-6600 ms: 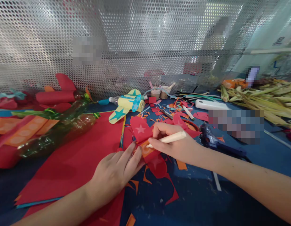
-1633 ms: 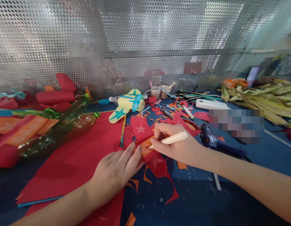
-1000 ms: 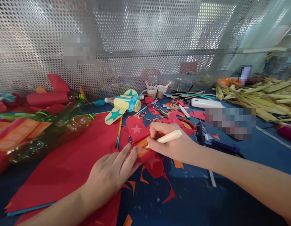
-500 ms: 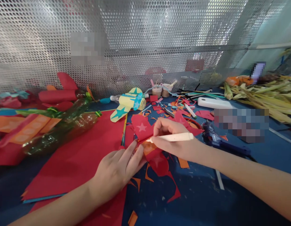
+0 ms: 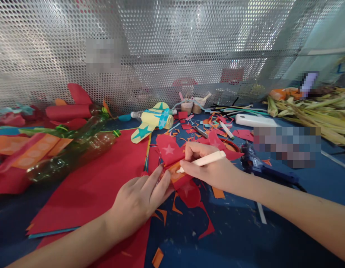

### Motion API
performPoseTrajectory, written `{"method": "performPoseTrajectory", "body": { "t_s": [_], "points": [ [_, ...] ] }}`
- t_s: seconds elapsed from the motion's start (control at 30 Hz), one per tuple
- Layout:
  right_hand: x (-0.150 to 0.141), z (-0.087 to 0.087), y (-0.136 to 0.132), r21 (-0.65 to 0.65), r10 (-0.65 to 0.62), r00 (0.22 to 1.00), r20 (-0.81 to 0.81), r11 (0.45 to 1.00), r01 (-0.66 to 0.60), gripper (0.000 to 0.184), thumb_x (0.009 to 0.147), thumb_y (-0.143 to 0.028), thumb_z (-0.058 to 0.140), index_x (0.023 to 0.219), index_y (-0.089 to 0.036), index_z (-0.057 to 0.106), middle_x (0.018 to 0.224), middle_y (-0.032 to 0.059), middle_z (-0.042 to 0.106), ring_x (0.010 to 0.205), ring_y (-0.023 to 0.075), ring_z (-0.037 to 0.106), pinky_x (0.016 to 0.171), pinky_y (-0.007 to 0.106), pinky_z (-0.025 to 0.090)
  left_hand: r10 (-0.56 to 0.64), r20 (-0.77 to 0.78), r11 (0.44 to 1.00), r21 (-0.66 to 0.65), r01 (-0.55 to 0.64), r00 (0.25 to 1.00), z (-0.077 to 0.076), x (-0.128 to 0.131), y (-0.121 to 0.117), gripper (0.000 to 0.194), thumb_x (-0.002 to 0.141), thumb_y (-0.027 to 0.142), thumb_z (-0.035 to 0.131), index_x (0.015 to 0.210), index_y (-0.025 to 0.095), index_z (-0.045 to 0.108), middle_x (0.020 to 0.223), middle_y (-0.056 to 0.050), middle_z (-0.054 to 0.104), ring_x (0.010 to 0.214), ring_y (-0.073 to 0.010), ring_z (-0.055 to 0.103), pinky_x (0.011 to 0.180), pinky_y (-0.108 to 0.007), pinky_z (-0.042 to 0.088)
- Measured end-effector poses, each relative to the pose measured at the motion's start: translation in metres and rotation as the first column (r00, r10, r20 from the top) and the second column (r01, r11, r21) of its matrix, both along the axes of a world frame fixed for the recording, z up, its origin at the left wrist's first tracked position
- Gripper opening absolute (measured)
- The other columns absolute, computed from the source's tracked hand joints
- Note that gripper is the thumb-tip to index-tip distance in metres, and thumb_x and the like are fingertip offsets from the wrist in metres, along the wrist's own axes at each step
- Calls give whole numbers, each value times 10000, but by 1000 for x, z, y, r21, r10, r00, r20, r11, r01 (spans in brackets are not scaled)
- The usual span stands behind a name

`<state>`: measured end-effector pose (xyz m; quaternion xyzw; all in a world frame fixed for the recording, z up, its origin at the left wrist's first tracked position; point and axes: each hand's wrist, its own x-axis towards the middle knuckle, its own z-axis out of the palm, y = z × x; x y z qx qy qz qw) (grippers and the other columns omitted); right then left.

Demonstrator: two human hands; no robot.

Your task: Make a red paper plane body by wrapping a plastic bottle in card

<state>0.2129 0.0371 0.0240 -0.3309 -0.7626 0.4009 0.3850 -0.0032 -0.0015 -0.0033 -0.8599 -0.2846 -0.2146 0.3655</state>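
Observation:
My right hand (image 5: 207,163) is closed around a white marker pen (image 5: 208,159), its tip down on an orange paper band (image 5: 180,178). The band wraps the middle of a red paper toy plane (image 5: 169,147), whose wings bear pale stars. My left hand (image 5: 141,197) steadies the plane's near left side, fingers stretched along it and partly hiding its body. Orange and red paper offcuts (image 5: 208,222) lie around the plane. Under my left forearm spread large red paper sheets (image 5: 97,186).
Behind stands a bottle plane in yellow paper (image 5: 150,120) with teal stars. Green plastic bottles (image 5: 77,158) lie left. On the right are a blue glue gun (image 5: 269,171), a white case-like object (image 5: 256,120) and dry husks (image 5: 315,111). Perforated metal (image 5: 175,44) closes off the back.
The marker's tip has shifted slightly down along the orange band, and its back end has tilted up. My left hand stays on the plane.

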Motion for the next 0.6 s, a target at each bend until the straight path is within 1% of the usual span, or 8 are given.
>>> {"method": "performPoseTrajectory", "body": {
  "t_s": [0.33,0.6],
  "points": [
    [-1,3,-1,33,7,1000,-8,999,-7,240,815,-174,559,669,-208,372,553,-95,380,487,60,306,446,201,244,-12,14,1000,-10,12,1000,-2,0,0,236,908,285,575,1056,102,559,908,-133,754,574,-195,691,518,-303,536],
    [-1,4,-2,25,4,1000,15,1000,-5,246,803,-161,551,658,-209,358,552,-95,375,485,58,298,447,204,245,-3,9,1000,-5,3,1000,-1,0,0,234,910,292,569,1056,110,556,907,-124,756,573,-191,687,513,-300,530]
  ]
}}
